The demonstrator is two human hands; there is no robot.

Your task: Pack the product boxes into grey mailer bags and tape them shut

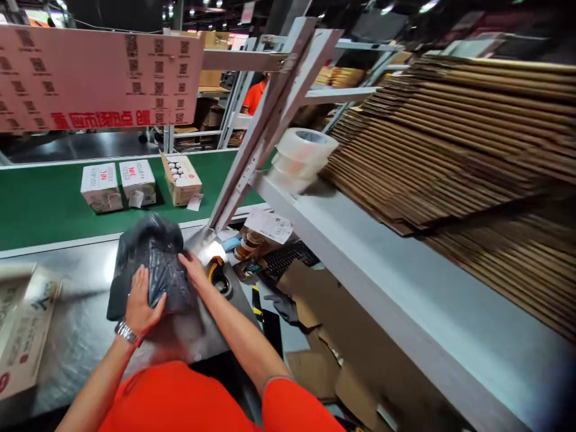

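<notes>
A black plastic bag parcel [150, 258] lies on the steel worktable [81, 324] in front of me. My left hand [141, 303], with a metal watch at the wrist, presses flat on the bag's near side, fingers spread. My right hand [193, 270] rests on the bag's right edge with fingers laid over it. A tape dispenser [219, 277] sits just right of my right hand.
Three small cartons [139, 183] stand on the green conveyor belt [40, 204] behind the table. A flat printed box [24, 327] lies at the left. Rolls of clear tape [301, 156] sit on a white shelf [382, 288] beside stacked flat cardboard [459, 138]. A person in orange stands far behind.
</notes>
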